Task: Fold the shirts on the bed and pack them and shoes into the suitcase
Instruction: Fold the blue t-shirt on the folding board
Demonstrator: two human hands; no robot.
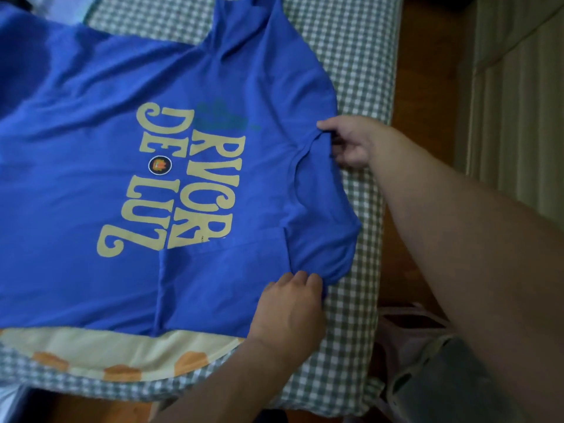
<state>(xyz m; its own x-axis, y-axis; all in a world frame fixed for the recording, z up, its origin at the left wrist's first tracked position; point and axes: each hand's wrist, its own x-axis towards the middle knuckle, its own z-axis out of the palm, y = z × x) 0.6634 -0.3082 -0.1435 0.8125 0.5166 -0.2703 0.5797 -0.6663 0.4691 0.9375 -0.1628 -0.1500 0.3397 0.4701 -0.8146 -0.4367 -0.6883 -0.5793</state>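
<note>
- Green-and-white checked bedding [360,50] covers the bed, whose right edge runs beside a wooden floor [427,87]; striped fabric [518,87] lies further right.
- Spread flat over the bed, print side up, is the blue shirt [91,148]. Its collar [300,154] sits close to the bed's right edge and its hem runs out of view to the left.
- So the shirt's long axis lies left to right across the bed, and its yellow lettering [171,178] reads sideways from here.
- One sleeve [244,35] points toward the far side of the bed; the near sleeve [219,288] is already folded in over the body.
- Under the shirt's near edge a cream cloth with orange patches [122,352] shows; what it is I cannot tell.
- The right hand [351,141] pinches the fabric at the collar, thumb over the rim.
- The left hand [290,303] has its fingers curled on the near shoulder corner, seemingly gripping the cloth there.
- Both hands therefore hold the collar end, with the whole body of the shirt stretching away to their left.
- My judgement: the next fold turns on this, either bringing the far sleeve in or carrying the collar end leftward over the body.
- Neither suitcase nor shoes can be made out for certain; a dark shape [442,386] by the bed's near right corner is unclear.
</note>
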